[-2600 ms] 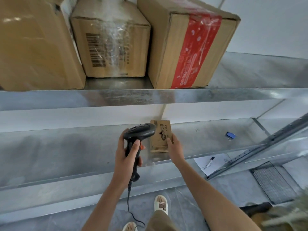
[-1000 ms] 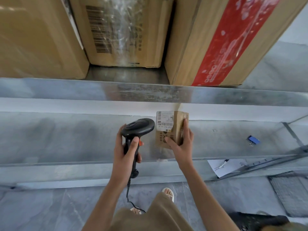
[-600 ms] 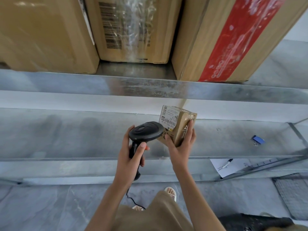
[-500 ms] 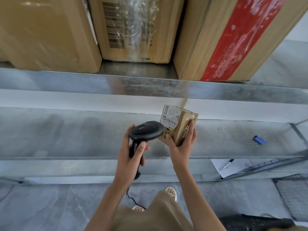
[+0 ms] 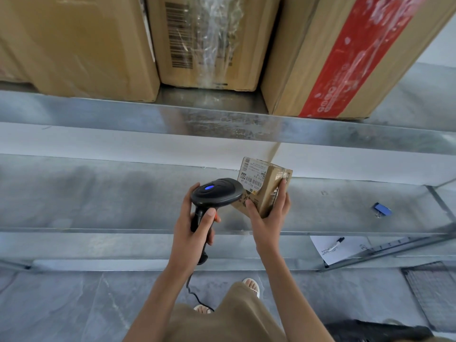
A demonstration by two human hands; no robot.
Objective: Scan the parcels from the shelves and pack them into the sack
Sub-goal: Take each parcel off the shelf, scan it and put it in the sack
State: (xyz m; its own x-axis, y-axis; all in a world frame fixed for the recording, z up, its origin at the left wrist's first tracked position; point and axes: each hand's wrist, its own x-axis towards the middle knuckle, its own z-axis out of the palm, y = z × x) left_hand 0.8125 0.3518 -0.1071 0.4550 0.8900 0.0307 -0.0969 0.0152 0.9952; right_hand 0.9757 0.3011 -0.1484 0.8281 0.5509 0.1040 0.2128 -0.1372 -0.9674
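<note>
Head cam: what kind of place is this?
Likely a parcel depot or stockroom: metal shelves stacked with cartons, a labelled parcel in the right hand, a scanner in the left hand.

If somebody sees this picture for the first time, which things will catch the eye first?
First, the black scanner with its blue light, in the left hand, aimed at the small box in the right hand. Then the red tape on the big carton at upper right.
</note>
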